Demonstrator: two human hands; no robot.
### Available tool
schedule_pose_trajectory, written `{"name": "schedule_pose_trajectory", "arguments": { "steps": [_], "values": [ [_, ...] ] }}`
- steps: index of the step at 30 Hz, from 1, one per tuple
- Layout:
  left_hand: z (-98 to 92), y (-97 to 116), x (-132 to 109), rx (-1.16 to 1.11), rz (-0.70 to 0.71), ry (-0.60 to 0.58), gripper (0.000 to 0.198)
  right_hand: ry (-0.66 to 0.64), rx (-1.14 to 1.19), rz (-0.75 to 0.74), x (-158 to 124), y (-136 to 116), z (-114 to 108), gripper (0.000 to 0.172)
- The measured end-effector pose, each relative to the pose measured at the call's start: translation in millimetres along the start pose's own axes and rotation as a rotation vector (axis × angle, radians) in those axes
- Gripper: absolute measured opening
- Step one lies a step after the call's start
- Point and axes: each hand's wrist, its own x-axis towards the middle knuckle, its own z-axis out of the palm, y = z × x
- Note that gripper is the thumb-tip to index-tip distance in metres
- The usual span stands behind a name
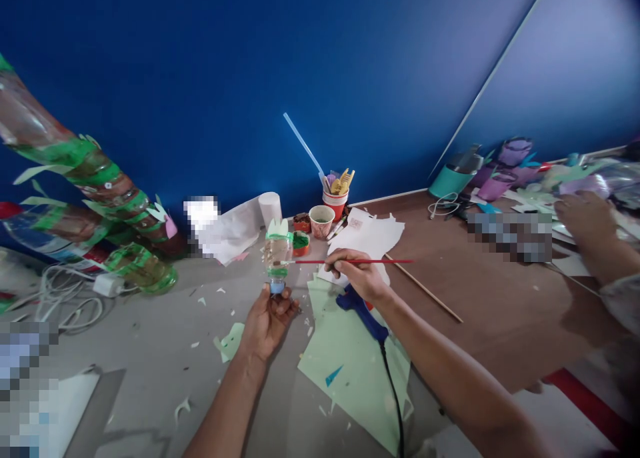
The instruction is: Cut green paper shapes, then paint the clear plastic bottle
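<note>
My left hand [270, 318] grips a small plastic bottle [278, 251] by its blue cap, which points down. Green bands and brown paint cover the bottle, and pale leaf-like paper pieces stick up from its top. In my right hand [357, 271] is a thin red paintbrush [385, 261], held level between the fingers. Its bristle end is at the bottle's painted side; whether it touches I cannot tell. Just behind the bottle sit a small tub of green paint [301, 243] and a tub of brown paint [301, 222]. Next to them stands a patterned paper cup [321, 222].
A blue glue gun [363, 315] lies on a green paper sheet [335, 365], its cord running toward me. A wooden stick [425, 290] rests at right. Painted bottle tubes [100, 165] and white cables [75, 298] occupy the left. Another person's hand [587, 218] works at far right.
</note>
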Motion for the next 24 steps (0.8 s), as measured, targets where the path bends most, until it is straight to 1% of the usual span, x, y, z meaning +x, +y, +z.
{"name": "schedule_pose_trajectory", "arguments": {
  "steps": [3,8,13,16,20,24],
  "values": [
    [0.8,-0.3,-0.3,-0.002,0.007,0.017,0.035,0.063,0.027,-0.019,0.6,0.7,0.1,0.014],
    [1.8,0.1,-0.3,-0.015,0.011,0.022,0.036,0.009,0.037,0.075,0.6,3.2,0.1,0.014],
    [1.3,1.5,-0.4,-0.019,0.009,0.008,0.038,0.113,0.114,0.056,2.8,1.5,-4.1,0.012],
    [1.0,1.6,-0.2,-0.021,0.011,0.013,0.040,0.123,0.182,0.054,4.5,-0.8,-2.9,0.013],
    [0.1,0.7,0.7,-0.025,0.017,0.017,0.037,0.059,0.214,0.028,3.1,-1.1,2.5,0.018],
    [0.2,0.3,1.3,-0.024,0.012,0.031,0.042,-0.082,0.070,-0.037,0.0,-2.8,5.1,0.015]
  ]
}}
